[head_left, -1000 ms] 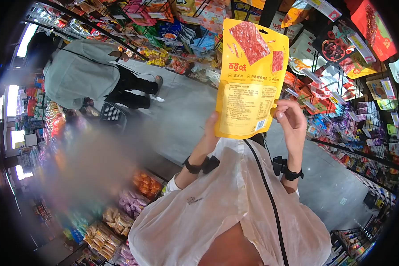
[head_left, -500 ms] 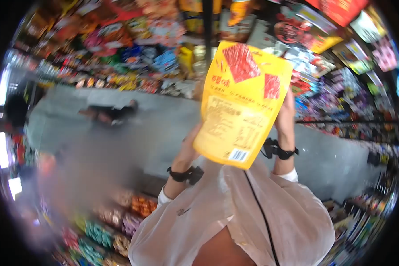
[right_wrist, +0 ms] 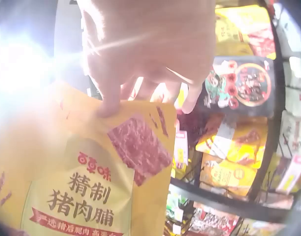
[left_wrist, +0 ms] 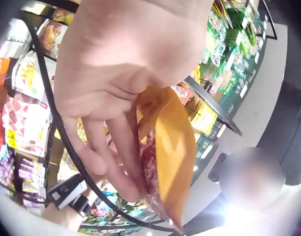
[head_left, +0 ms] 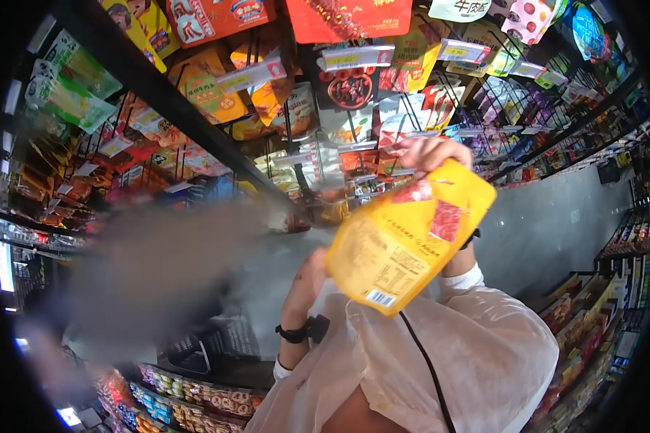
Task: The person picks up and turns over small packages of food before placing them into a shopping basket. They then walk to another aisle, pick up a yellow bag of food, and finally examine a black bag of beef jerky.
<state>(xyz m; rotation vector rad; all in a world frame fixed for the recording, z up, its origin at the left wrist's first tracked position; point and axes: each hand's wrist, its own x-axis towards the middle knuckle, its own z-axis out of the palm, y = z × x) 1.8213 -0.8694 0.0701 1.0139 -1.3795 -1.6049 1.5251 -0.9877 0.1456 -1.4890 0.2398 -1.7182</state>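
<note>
A yellow snack pouch (head_left: 411, 245) with pictures of red dried meat is tilted in front of the chest, its printed back facing the head camera. My right hand (head_left: 437, 153) grips its upper edge. In the right wrist view the thumb of the right hand (right_wrist: 150, 54) lies on the front of the pouch (right_wrist: 91, 147), while other fingers are beyond the top edge. My left hand (head_left: 308, 285) holds the lower left side. Seen from the left wrist, the fingers of the left hand (left_wrist: 126, 73) lie along the meat-printed face of the pouch (left_wrist: 175, 147); the thumb is hidden.
Racks of hanging snack bags (head_left: 202, 86) fill the front and left, with price tags (head_left: 357, 58) sticking out. Grey floor (head_left: 556, 224) runs along the right. A shopping basket (head_left: 188, 353) is at lower left, near low shelves of packets (head_left: 202, 390). A cable (head_left: 419, 361) hangs down the shirt.
The pouch has moved lower and tilted further clockwise. My right hand has shifted from its side to its top edge. The view has swung toward the snack racks.
</note>
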